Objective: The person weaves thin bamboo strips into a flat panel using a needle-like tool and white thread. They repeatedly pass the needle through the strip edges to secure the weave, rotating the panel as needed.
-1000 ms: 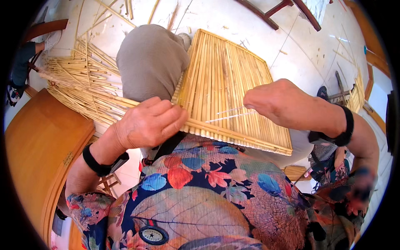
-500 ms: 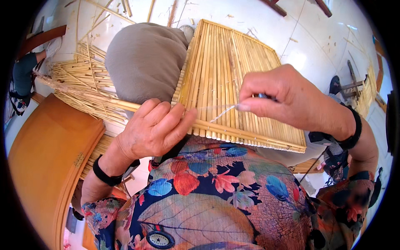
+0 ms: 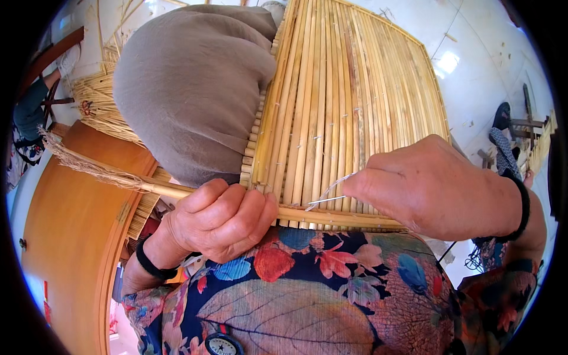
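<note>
A panel of yellow reeds (image 3: 331, 106) stitched side by side lies across my lap. A reed strip (image 3: 355, 218) runs along its near edge. My left hand (image 3: 219, 219) is closed round a long reed (image 3: 165, 189) at the panel's near left corner; the reed's frayed end sticks out to the left. Above the near edge, my right hand (image 3: 432, 186) is closed on a thin metal needle (image 3: 327, 200) whose tip points left at the edge strip. A pale thread (image 3: 334, 184) stretches from my right fingertips down to that strip. Whatever lies inside my right palm is hidden.
My grey-covered knee (image 3: 195, 89) bulges left of the panel. Beyond it, loose reeds (image 3: 97, 103) lie in a heap on the white tiled floor (image 3: 473, 77). A brown wooden cabinet (image 3: 71, 201) stands at the left. Another person's foot (image 3: 502, 116) shows at the right.
My right hand has come down toward the near edge, and the needle now shows at the strip. The panel and my knee appear larger and higher in view. My left hand keeps its grip.
</note>
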`<state>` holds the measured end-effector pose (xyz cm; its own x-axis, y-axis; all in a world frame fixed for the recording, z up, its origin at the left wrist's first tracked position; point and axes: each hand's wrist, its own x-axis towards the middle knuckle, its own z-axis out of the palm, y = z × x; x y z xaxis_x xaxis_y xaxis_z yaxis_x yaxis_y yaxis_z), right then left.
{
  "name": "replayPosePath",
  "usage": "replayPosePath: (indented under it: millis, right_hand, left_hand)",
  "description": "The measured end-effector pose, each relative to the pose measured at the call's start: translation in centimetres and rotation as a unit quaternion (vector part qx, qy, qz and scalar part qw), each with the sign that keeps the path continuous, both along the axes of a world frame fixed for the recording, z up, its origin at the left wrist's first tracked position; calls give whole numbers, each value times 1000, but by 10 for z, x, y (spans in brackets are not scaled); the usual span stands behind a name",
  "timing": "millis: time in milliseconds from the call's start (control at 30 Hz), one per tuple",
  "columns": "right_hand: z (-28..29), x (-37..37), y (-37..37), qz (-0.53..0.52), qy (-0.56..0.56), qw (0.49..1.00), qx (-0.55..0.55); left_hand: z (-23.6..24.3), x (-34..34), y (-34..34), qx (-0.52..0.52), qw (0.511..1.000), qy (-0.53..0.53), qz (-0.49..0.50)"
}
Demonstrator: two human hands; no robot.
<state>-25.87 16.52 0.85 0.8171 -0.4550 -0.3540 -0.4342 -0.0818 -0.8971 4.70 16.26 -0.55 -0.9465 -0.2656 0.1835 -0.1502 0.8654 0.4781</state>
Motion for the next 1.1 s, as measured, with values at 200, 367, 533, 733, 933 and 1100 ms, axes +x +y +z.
replayPosePath:
  millis: [200, 367, 533, 733, 933, 1100]
  right_hand:
    - [1, 7, 1, -13, -26, 999, 16]
    - [5, 9, -2, -7, -30, 999, 28]
    - [6, 12, -3, -4, -41, 998, 48]
    - [6, 12, -7, 9, -31, 999, 35]
    - [7, 13, -7, 11, -32, 999, 23]
    - [5, 12, -5, 0, -35, 999, 32]
  left_hand:
    - [5, 3, -1, -2, 1000, -18, -3]
    - [4, 8, -2, 3, 1000, -18, -7]
    - [4, 9, -1, 1, 1000, -15, -8]
    - [4, 9, 0, 4, 1000, -12, -7]
    - [4, 10, 1, 6, 1000, -15, -4]
    - [4, 9, 1, 6, 1000, -15, -1]
